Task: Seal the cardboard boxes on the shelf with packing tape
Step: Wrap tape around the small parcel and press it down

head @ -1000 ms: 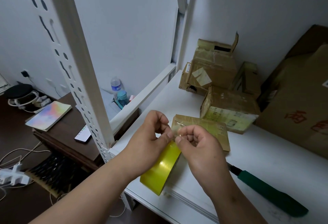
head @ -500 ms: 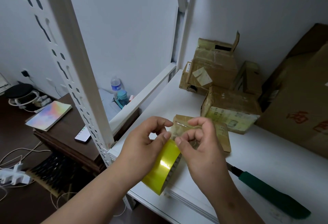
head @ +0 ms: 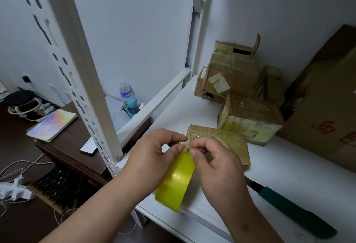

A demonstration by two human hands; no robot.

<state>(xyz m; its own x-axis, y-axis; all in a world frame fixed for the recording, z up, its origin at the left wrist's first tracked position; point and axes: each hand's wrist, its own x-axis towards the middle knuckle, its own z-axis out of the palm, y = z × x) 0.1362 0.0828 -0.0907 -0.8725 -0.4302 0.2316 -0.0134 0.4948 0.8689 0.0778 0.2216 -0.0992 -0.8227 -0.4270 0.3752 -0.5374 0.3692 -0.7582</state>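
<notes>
Both my hands are busy with the roll of yellow packing tape just above the front edge of the white shelf. My left hand grips the roll, thumb pressed on its top, and my right hand pinches the loose end of the tape between thumb and fingertips right at the top of the roll, beside the left thumb.

Taking the roll as the landmark: just behind it a flat cardboard box lies on the shelf, partly hidden by my right hand. Further behind stands a squarer box with a pale label, and beyond that a stack of boxes near the back corner, the top one with a flap raised. To the right and behind, a large brown carton with red characters leans against the wall. To the right of the roll, a green-handled knife lies on the shelf. To the left, a white perforated upright of the rack rises, and past it, lower down, is a dark desk with a colourful notebook, a phone and a water bottle.

The roll stands on edge, its axis running roughly left to right, its outer band facing me. Its surface is glossy yellow-green with a bright highlight; the lifted end looks thin and clear.
</notes>
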